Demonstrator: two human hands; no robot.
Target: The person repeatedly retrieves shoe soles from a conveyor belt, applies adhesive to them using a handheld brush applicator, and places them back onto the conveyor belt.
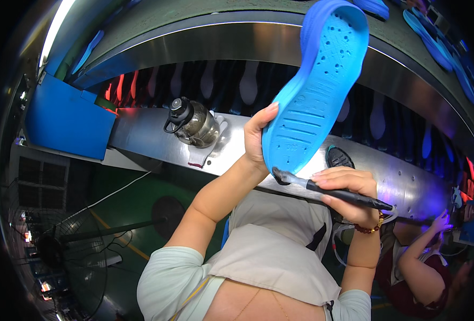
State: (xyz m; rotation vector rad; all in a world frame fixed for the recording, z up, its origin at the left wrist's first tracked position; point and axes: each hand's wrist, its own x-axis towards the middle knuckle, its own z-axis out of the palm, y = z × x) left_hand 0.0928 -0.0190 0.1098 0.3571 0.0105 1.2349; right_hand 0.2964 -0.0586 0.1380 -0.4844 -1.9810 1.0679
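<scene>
A bright blue shoe sole (317,101) is held up in front of me, its inner face with grooves and small holes turned toward me. My left hand (257,134) grips its left edge near the lower end, thumb on the rim. In my right hand (349,190) is a brush (344,196) with a long black handle. The dark bristles touch the lower end of the sole, at its rim. Just beyond my right hand lies a small dark oval thing (339,158) with a teal edge; its kind is unclear.
A metal bench ledge (146,136) bears a drink bottle (197,125) beside a pale cloth (199,155). Behind runs a conveyor (194,35) with more blue soles. A blue box (68,117) stands left, above a fan (55,246). Another person (419,267) works at right.
</scene>
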